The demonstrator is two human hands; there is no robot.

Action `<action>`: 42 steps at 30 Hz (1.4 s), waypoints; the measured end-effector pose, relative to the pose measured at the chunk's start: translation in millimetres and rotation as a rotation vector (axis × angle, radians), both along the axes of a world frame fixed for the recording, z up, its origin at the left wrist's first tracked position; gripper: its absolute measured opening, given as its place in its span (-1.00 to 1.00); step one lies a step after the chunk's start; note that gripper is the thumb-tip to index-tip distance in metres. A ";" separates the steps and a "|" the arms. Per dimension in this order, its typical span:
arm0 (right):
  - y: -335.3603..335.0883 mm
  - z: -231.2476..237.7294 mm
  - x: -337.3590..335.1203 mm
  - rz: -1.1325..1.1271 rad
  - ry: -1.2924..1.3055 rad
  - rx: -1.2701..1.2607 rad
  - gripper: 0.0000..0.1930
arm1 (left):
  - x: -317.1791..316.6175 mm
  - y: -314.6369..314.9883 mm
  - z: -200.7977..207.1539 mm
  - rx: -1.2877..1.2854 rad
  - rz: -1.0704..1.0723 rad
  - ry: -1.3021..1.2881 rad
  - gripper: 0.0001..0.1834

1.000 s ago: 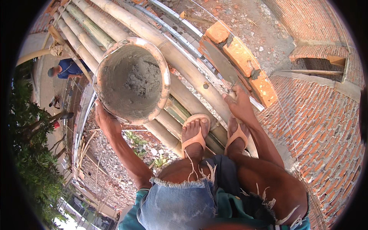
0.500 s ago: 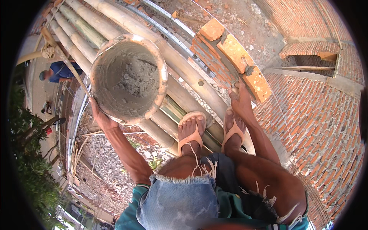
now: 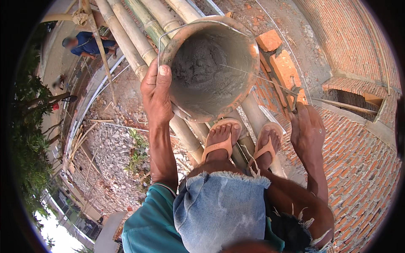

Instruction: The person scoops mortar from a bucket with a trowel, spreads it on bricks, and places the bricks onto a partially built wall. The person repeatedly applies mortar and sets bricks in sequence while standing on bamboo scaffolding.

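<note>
My left hand (image 3: 158, 90) grips the near left rim of a mortar-caked bucket (image 3: 252, 52), thumb on top. The bucket is tilted above the bamboo poles, and its wire handle rests against the rim. Wet grey mortar (image 3: 200, 55) lies inside. My right hand (image 3: 307, 126) is closed around a trowel (image 3: 290, 90); its thin blade, seen nearly edge-on, reaches over the bucket's right rim. Most of the trowel's handle is hidden in my fingers. Just beyond the trowel, orange bricks (image 3: 284, 67) sit on the top of a brick wall, with grey mortar beside them.
My sandalled feet (image 3: 221, 139) stand on bamboo poles (image 3: 133, 46). Below on the left lies rubble (image 3: 112, 147). A string line (image 3: 291, 50) runs past the bricks. A large brick wall (image 3: 358, 168) is at right. Another person (image 3: 88, 44) in dark blue is at far left.
My left hand has brought the bucket right, close to the bricks, and tilted it. My right hand has moved right and back from the wall, and the trowel now reaches over the bucket.
</note>
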State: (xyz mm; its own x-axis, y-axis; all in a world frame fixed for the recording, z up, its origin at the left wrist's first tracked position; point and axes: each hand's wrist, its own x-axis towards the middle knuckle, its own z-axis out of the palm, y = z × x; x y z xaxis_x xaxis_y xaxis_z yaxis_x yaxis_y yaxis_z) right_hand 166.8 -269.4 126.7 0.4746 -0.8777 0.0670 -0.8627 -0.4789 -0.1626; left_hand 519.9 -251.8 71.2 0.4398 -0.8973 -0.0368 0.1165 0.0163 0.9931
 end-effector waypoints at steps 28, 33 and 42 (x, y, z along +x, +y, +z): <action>-14.2 33.1 -63.0 -0.462 -0.832 0.779 -0.59 | -5.5 -4.2 1.6 -0.023 0.150 0.056 -0.46; -35.8 4.4 -76.7 -0.535 -0.396 0.173 -0.56 | 20.2 -15.7 -9.3 0.051 0.252 0.030 -0.45; -105.9 -77.0 -152.1 -0.258 -0.215 0.013 -0.70 | 75.5 -18.1 -17.2 0.435 0.363 -0.320 -0.30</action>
